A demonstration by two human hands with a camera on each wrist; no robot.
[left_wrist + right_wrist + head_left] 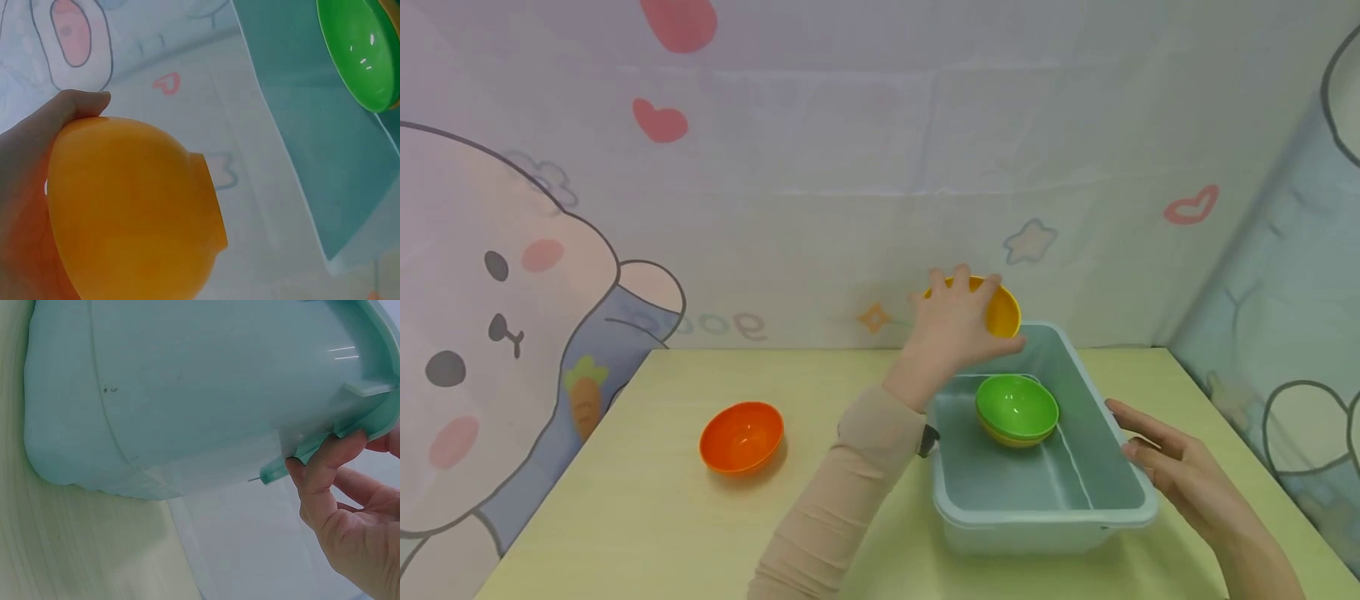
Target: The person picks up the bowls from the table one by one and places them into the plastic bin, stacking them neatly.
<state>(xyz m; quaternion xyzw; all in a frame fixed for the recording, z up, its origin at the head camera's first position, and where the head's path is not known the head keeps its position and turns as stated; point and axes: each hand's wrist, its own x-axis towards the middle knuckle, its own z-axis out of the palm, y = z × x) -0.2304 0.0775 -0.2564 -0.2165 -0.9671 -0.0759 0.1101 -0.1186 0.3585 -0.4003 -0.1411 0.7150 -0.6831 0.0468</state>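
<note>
My left hand (951, 325) grips a yellow bowl (1003, 314) by its rim, fingers spread over the opening. The bowl is in the air by the far left corner of a pale teal plastic bin (1045, 518). In the left wrist view the yellow bowl (134, 206) shows its outer side and foot, with the thumb at the rim. Inside the bin, a green bowl (1017, 407) is stacked on another yellowish bowl (1011, 439), mostly hidden beneath it. On the bin's right side, my right hand (350, 512) holds the rim with curled fingers.
An orange-red bowl (742, 438) stands on the light wooden table (625, 517), left of the bin. Behind the table hangs a printed cloth (820, 183) with hearts and a cartoon animal, and another printed cloth side (1285, 317) borders the right.
</note>
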